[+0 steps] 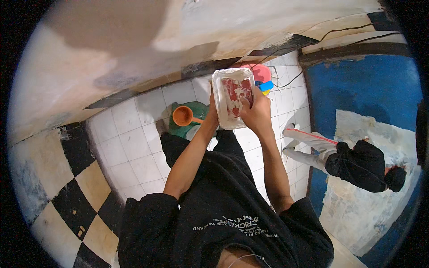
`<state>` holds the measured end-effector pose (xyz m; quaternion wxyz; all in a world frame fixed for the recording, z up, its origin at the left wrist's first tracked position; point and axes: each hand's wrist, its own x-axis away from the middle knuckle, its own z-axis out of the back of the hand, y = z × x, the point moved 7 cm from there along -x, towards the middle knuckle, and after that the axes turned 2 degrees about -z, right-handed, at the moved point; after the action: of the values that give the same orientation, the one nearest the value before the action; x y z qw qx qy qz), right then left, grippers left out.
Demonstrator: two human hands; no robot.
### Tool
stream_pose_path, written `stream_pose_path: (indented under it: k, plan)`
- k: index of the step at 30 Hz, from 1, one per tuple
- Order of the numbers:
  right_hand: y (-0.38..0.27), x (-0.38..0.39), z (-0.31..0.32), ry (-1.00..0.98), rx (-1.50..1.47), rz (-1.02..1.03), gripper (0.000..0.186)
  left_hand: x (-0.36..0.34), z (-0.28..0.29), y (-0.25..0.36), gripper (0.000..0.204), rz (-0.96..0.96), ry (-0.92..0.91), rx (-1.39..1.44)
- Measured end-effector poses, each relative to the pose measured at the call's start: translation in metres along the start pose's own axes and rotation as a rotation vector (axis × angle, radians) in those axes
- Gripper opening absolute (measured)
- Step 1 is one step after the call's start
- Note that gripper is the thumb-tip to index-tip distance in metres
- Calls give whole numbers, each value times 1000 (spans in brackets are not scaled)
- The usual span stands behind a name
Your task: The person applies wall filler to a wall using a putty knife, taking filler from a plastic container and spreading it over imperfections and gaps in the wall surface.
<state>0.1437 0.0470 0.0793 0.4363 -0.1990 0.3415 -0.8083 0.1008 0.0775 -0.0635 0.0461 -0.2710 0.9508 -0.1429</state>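
I hold a rectangular white tub [217,96] up in front of me, with its open top facing me. Its inside is red, patchy and smeared with a whitish paste. My left hand [212,110] grips its left side, the fingers mostly hidden behind the wall. On the right side, my right hand [258,110] wraps the edge, its thumb reaching over the rim toward the inside. Below and left of the tub, an orange-brown dipper [182,115] with a handle rests on a green object [178,130], whose shape is partly covered.
A pink basin [261,71] stands by the wall, beside a blue and yellow object [266,86]. Dark cables [290,84] hang along the wall. To the right, another person [357,163] in dark top and light trousers stands by the blue and white wall. White tiles [127,154] cover the floor.
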Motion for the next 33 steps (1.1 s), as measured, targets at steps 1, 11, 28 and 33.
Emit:
stream_pose_path:
  k: [1,11,28,33]
  plan:
    - [3,-1,-2,2,-45,6,17,2,14,4,79,-23,80,-86]
    - [114,-20,-52,-123,-537,-365,21,5,61,56,70,-134,366,-484]
    - [221,-60,-140,-231,-1141,-569,28,-5,209,121,64,-76,609,-435]
    - [230,-69,-148,-51,-1352,-660,22,12,249,146,67,-99,498,-381]
